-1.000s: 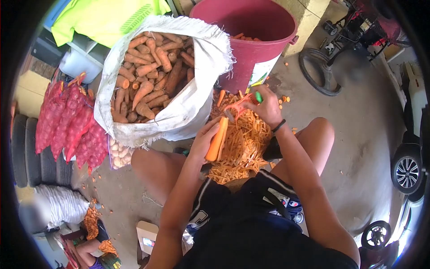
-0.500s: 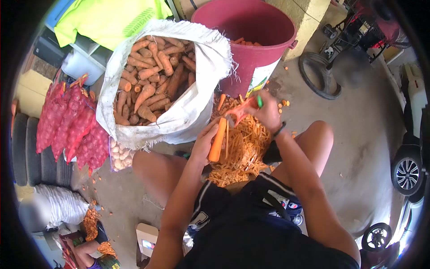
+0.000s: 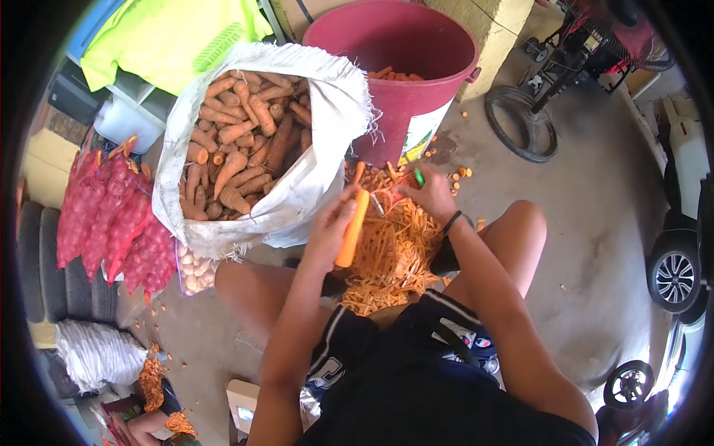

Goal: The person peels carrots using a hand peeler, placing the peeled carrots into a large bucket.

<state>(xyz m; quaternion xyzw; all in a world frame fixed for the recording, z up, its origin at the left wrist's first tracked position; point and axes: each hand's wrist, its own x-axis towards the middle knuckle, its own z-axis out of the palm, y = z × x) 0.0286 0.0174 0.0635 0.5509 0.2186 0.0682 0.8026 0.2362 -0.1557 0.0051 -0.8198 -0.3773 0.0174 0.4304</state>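
My left hand (image 3: 331, 230) is closed around a peeled, bright orange carrot (image 3: 354, 229), which tilts with its far end up and to the right. In my right hand (image 3: 434, 190) is a peeler (image 3: 387, 199) with a reddish-orange frame and a green part. Its blade end lies a short way right of the carrot, seemingly apart from it. Beneath both hands, between my knees, spreads a heap of carrot peelings (image 3: 394, 256); whatever holds the heap is mostly hidden.
A white woven sack (image 3: 294, 212) of unpeeled carrots (image 3: 242, 141) stands ahead-left. Behind it is a dark red bin (image 3: 401, 111) with carrots inside. Red net bags (image 3: 104, 215) and tyres (image 3: 56, 260) line the left. A loose tyre (image 3: 520, 125) lies ahead-right. Another person's leg (image 3: 145, 427) shows lower left.
The carrot has turned in my left hand and looks narrower. A peel strip beside it is gone from there. My right hand and the peeler have shifted slightly toward me; the whole view has slid a little.
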